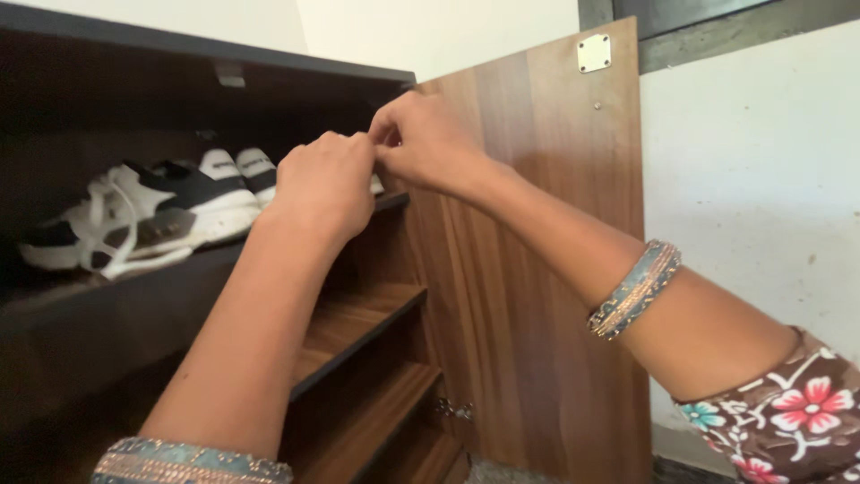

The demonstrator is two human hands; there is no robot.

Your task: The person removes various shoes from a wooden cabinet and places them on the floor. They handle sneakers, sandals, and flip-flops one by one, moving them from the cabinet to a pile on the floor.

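**Mia:** Where are the hands?

**Ben:** Both are up high, at the top corner where the cupboard (206,67) meets its open wooden door (528,269). The left hand (324,184) is curled tight, with fingertips pinched together. The right hand (428,139) is curled too, and its fingertips touch the left ones.

**Mia:** What do they hold?

**Ben:** Something tiny, maybe. It is hidden between the fingers, so I cannot tell.

**Mia:** What is in the cupboard?

**Ben:** White and black shoes (143,220) sit on the top shelf (179,273), just left of the left hand. The lower shelves (358,318) are brown wood.

**Mia:** Anything else?

**Ben:** A blue and gold bangle (634,289) is on the right wrist, and another bangle (193,462) on the left. A flowery sleeve (788,417) shows too.
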